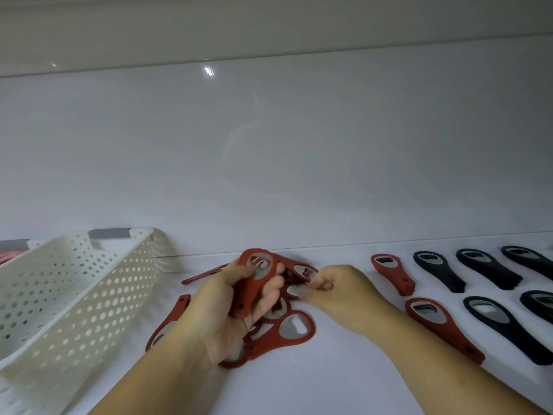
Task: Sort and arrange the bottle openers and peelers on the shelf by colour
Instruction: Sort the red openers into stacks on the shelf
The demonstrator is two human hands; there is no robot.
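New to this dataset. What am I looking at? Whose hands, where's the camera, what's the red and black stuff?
There is no robot here. These are a person's two bare hands, filmed by one wide-angle camera worn on their head, looking forward and down.

The left hand grips a red bottle opener. The right hand has its fingers curled at a pile of red openers; whether it has hold of one is unclear.

To the right, on the white shelf, two red openers are laid out, followed by rows of black openers. At the left is a white perforated basket.
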